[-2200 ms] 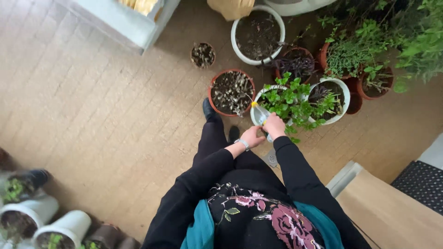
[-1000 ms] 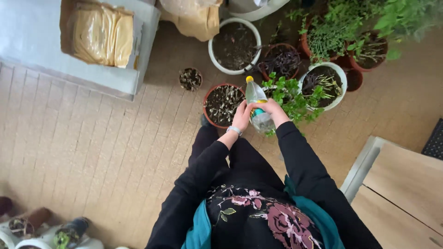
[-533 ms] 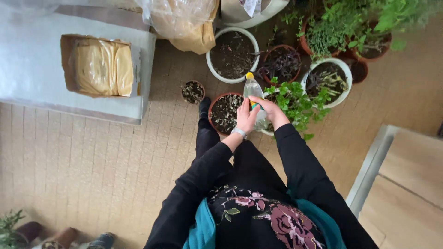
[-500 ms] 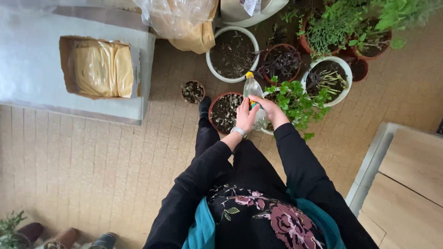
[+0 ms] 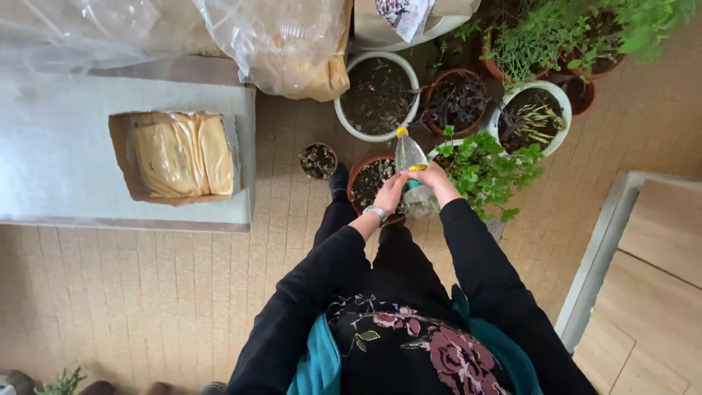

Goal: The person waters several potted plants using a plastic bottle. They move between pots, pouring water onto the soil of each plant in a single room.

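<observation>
clear plastic bottle [image 5: 411, 164], yellow cap, tilted | right hand [image 5: 436, 183] grasping it; left hand [image 5: 390, 194] touching it

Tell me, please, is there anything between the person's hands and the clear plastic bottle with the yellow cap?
Nothing visible is. The right hand grips the bottle around its middle, and the left hand touches its side. The bottle stands out above the terracotta pot and the leafy green plant.
</observation>
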